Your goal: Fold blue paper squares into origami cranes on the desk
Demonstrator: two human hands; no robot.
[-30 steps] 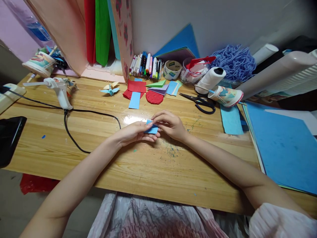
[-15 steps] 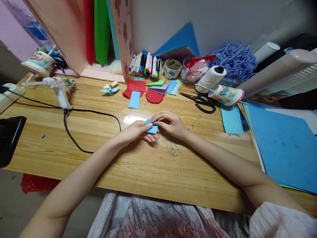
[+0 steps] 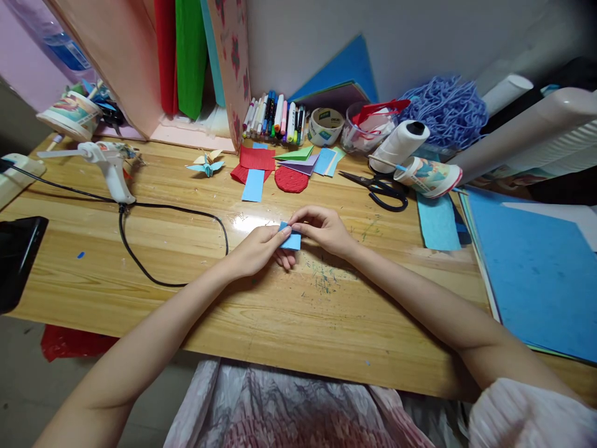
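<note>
Head view: at the centre of the frame, a small blue paper piece (image 3: 291,240) is pinched between thumb and fingers of the left hand (image 3: 258,250), and its upper edge is gripped by the fingertips of the right hand (image 3: 324,231). Both hands are held over the wooden table (image 3: 280,323). Above them in the frame, a blue strip (image 3: 252,185) is seen against red crepe paper (image 3: 255,160), with a red disc (image 3: 291,179) placed just beside. Black-handled scissors (image 3: 379,188) are laid right of these. At upper left, a white glue gun (image 3: 112,171) is seen; at lower right, large blue sheets (image 3: 536,267) are stacked.
</note>
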